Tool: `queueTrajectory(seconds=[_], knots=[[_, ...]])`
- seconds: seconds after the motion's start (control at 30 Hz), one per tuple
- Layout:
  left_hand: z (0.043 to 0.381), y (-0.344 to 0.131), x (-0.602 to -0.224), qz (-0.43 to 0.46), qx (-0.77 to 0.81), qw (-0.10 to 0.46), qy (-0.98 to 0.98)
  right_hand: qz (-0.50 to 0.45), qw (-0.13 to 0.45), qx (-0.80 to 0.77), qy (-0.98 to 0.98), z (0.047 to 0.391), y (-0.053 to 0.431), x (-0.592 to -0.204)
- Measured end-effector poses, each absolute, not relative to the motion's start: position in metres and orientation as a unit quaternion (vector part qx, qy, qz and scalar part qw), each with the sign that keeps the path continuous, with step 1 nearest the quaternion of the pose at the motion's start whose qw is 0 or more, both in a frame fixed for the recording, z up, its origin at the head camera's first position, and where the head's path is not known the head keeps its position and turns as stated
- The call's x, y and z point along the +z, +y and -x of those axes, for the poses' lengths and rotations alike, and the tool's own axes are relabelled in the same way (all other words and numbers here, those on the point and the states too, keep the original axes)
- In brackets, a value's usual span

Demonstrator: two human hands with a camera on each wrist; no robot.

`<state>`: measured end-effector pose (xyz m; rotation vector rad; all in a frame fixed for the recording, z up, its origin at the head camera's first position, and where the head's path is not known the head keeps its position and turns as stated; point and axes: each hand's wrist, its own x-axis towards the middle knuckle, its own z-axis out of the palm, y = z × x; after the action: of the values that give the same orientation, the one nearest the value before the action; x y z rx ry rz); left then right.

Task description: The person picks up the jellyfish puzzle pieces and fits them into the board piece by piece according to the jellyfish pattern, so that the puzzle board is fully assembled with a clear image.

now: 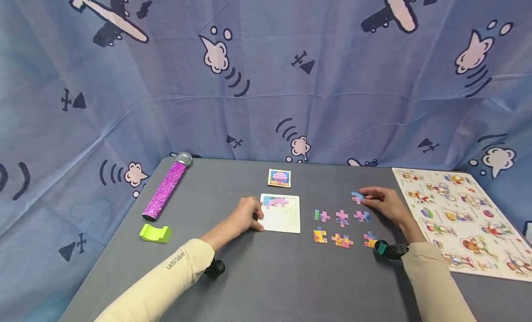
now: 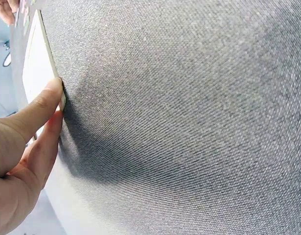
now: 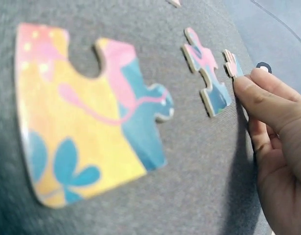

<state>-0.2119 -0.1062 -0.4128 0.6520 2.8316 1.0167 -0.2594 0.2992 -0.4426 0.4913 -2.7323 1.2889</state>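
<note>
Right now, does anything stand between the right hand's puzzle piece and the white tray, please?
Nothing visible stands between the puzzle piece at the right hand and the tray; six loose pieces lie on the near side.

FREE: worktop between sleeves toward near edge; along far edge between microphone and picture card | TIGHT: gap between white tray and puzzle pieces | BLOCKED: past far edge by curtain; far-right corner by picture board; tray's left side by left hand

A creased blue curtain printed with airplanes and clouds hangs behind a grey table.
</note>
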Motion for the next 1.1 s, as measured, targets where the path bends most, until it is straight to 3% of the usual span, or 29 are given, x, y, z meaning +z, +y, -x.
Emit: queueTrajectory(seconds=[0.67, 1.1], knots=[[0.213, -0.107, -0.413, -0.214, 0.323, 0.028, 0.921, -0.056, -0.018, 0.511, -0.858, 0.253, 0.314, -0.446], [0.211, -0.107, -0.414, -0.225, 0.323, 0.019, 0.919, -0.082, -0.040, 0.565, -0.820, 0.251, 0.310, -0.447]])
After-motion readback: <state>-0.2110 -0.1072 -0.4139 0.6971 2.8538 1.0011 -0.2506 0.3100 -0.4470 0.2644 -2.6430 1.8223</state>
